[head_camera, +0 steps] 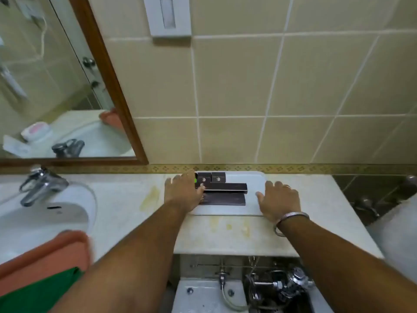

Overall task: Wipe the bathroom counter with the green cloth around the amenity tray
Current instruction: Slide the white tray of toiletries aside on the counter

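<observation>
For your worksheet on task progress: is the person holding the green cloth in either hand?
No. Both the left hand and right hand rest on the white tray; the green cloth lies apart, lower left.

Bare forearms, no sleeves; silver bangle [291, 222] on R wrist; ring [287, 186] on R hand [281, 199].

Green cloth [40, 290] cut off by bottom-left edge. Left hand [184, 192] hides tray's [257, 184] left rim. Box [218, 177] print too small to read.
</observation>
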`<state>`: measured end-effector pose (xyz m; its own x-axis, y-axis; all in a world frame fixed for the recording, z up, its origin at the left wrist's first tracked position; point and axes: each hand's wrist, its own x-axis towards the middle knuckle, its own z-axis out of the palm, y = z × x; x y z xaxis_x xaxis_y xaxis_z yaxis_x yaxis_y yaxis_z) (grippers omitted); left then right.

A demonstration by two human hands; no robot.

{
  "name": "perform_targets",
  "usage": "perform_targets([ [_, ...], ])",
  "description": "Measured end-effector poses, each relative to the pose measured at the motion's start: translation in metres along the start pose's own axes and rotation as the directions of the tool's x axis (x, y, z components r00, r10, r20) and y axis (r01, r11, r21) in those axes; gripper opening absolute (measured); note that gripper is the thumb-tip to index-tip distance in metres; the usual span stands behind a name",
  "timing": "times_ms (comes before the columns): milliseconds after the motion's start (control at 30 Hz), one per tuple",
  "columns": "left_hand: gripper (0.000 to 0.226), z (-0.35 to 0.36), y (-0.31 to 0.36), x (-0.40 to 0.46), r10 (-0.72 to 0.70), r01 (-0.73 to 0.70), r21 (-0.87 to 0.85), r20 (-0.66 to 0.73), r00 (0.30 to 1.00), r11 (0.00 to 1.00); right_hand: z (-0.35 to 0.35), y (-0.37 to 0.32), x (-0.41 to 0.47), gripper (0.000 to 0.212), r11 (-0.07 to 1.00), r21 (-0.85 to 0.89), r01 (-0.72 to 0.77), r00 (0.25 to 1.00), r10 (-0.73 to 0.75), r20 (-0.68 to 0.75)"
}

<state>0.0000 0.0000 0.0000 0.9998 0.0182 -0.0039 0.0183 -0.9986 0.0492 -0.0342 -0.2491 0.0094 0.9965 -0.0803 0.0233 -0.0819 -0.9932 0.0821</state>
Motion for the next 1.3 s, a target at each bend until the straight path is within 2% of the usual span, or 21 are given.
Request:
perform_targets([
  [67, 0.038, 0.013, -0.004, 0.016, -0.094, 0.093, 0.03, 0.037, 0.995, 0.995, 0.02, 0.008, 0.018, 0.046, 0.989, 0.08, -0.126, 0.989, 0.119, 0.09],
  [133, 0.03, 0.032, -0.011, 0.035, -0.168, 0.158, 0.086, 0.119, 0.979, 0.984, 0.045, 0.016, 0.041, 0.043, 0.966, 0.136, -0.218, 0.966, 0.195, 0.168],
  [200, 0.03, 0.044, -0.012, 0.045, -0.169, 0.155, 0.081, 0.207, 0.964, 0.985, 0.062, 0.016, 0.06, 0.044, 0.95, 0.184, -0.253, 0.948, 0.206, 0.243],
  [267, 0.031, 0.052, -0.016, 0.055, -0.195, 0.182, 0.079, 0.215, 0.957, 0.98, 0.07, 0.015, 0.074, 0.044, 0.937, 0.21, -0.28, 0.935, 0.216, 0.283],
  [367, 0.041, 0.057, -0.023, 0.068, -0.227, 0.207, 0.107, 0.222, 0.948, 0.972, 0.076, 0.02, 0.092, 0.041, 0.96, 0.117, -0.253, 0.934, 0.21, 0.29],
  [567, 0.036, 0.067, -0.029, 0.078, -0.122, 0.114, 0.047, 0.242, 0.962, 0.992, 0.08, 0.026, 0.095, 0.039, 0.976, 0.092, -0.197, 0.94, 0.162, 0.299],
  [667, 0.032, 0.047, -0.032, 0.077, -0.07, 0.078, -0.035, 0.186, 0.98, 0.996, 0.072, 0.034, 0.085, 0.04, 0.953, 0.189, -0.238, 0.948, 0.186, 0.259],
  [833, 0.027, 0.004, -0.009, 0.079, 0.093, -0.073, -0.112, 0.185, 0.978, 0.991, 0.058, 0.069, 0.046, 0.04, 0.891, 0.301, -0.339, 0.914, 0.236, 0.332],
  [900, 0.028, 0.005, 0.005, 0.079, 0.112, -0.091, -0.11, 0.209, 0.971, 0.99, 0.062, 0.078, 0.023, 0.042, 0.845, 0.364, -0.392, 0.898, 0.265, 0.352],
  [1100, 0.024, 0.034, 0.126, 0.086, 0.298, -0.286, -0.085, 0.24, 0.924, 0.955, 0.078, 0.141, -0.068, 0.037, 0.648, 0.403, -0.646, 0.757, 0.477, 0.448],
  [1167, 0.024, 0.043, 0.185, 0.094, 0.391, -0.381, -0.089, 0.199, 0.899, 0.92, 0.083, 0.166, -0.093, 0.034, 0.543, 0.438, -0.717, 0.697, 0.545, 0.466],
  [1300, 0.031, 0.054, 0.287, 0.112, 0.492, -0.478, -0.132, 0.118, 0.862, 0.869, 0.096, 0.199, -0.114, 0.042, 0.24, 0.581, -0.778, 0.572, 0.655, 0.494],
])
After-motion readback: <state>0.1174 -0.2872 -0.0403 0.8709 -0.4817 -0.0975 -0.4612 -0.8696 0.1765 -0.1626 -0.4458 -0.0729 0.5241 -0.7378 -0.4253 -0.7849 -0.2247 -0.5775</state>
